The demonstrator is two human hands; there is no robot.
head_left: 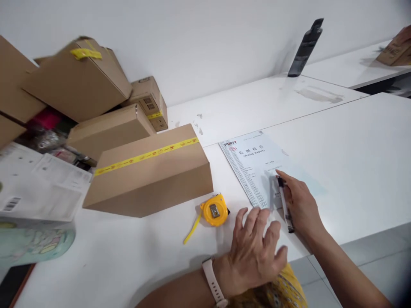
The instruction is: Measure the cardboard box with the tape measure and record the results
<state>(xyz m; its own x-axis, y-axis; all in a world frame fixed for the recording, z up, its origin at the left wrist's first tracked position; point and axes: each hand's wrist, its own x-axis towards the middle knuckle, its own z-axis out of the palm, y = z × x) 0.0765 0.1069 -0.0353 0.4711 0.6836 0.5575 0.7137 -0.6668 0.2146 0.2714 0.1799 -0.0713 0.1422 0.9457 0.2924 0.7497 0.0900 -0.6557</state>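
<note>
A black-and-clear pen [287, 207] is in my right hand [302, 203], its length lying along the finger side over the lower part of a printed report [257, 160]. My left hand [253, 246], with a pale pink wristband, is held palm down at the report's lower edge, fingers apart and slightly bent. Nothing shows in it, and whether its fingertips touch the paper I cannot tell. To its left lies a yellow tape measure [214, 210] with its wrist strap. A taped cardboard box [150, 171] rests just beyond the tape measure.
More cardboard boxes [80, 77] are piled at the back left. A white printed package [41, 179] and a pale green patterned object [38, 244] sit at the left edge. A dark bottle [305, 49] stands by the wall. Another person's hand [403, 35] touches a box at far right.
</note>
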